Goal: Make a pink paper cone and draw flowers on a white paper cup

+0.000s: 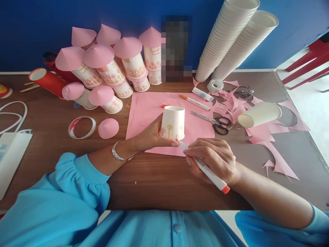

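Our right grip (pixel 213 159) is clamped on a white marker (pixel 209 171), with its tip at the lower edge of the paper cup (pixel 173 116). Our left grip (pixel 154 135) is closed around the cup's side, thumb along the bottom edge; the fingers behind it are hidden. The cup is upside down, wide rim lowest, in front of us and over the pink sheet (pixel 136 116); we cannot tell whether it touches the paper.

We judge the step in hand to be drawing a row of flowers around the rim. Yellow and red-orange blooms show on the wall, and a short red-orange mark stands by the tip, in the gap between two yellow ones. The next stroke seems to call for a steady cup and a light tip drawn upward, with our left thumb kept out of the ink; after that, a small turn would bring bare wall round.

Farther out, an orange marker (pixel 195 103), a glue stick (pixel 203 94) and scissors (pixel 212 120) lie near the cup. Paper scraps (pixel 236 106) cover the counter (pixel 123 192) to the right, while decorated cup towers (pixel 132 68) with pink cone tops stand at the left.
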The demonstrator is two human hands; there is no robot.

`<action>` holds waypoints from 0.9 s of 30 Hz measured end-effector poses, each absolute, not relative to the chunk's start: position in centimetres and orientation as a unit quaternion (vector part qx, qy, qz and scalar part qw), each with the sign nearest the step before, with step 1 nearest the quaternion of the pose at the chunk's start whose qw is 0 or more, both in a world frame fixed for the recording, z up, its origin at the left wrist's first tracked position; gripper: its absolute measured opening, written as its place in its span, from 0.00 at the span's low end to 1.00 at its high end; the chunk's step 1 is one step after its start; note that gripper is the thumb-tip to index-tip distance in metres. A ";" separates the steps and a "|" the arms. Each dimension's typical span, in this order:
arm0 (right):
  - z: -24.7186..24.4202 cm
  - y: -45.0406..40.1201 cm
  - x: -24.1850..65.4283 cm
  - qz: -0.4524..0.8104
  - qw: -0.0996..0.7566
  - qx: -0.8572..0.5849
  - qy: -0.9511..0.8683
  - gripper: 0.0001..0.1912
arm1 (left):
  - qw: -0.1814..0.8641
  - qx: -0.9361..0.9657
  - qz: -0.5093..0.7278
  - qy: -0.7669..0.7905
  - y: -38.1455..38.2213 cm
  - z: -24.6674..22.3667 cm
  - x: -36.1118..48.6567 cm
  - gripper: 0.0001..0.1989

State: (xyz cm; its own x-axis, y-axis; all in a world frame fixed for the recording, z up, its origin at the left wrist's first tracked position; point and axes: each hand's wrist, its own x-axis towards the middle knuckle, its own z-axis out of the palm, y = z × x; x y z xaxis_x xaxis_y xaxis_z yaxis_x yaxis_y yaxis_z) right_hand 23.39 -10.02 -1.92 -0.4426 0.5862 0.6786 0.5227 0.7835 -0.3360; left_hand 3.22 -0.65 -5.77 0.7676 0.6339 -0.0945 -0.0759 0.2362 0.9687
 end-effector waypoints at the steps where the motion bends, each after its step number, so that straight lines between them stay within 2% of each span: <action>1: -1.9 -10.0 23.4 0.040 0.414 -0.327 -0.849 0.08 | 0.746 0.571 0.236 0.248 -0.6 -5.8 3.2 0.34; 8: -2.0 -10.0 23.7 0.025 0.435 -0.315 -0.843 0.10 | 0.739 0.571 0.239 0.267 -0.7 -5.6 3.2 0.36; 16: -2.0 -9.8 23.8 0.005 0.419 -0.314 -0.852 0.10 | 0.733 0.579 0.223 0.279 -0.7 -5.2 3.2 0.37; 27: -1.9 -9.7 23.6 0.003 0.411 -0.320 -0.854 0.08 | 0.737 0.580 0.226 0.264 -0.8 -5.3 3.3 0.35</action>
State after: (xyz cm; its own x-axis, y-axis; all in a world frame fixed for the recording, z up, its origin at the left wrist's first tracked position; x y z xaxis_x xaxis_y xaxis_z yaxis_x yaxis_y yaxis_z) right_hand 23.60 -9.70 -1.92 -0.4581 0.5481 0.6998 0.5437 0.7956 -0.2672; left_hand 3.29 -0.84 -5.29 0.7589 0.6386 -0.1278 -0.0264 0.2263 0.9737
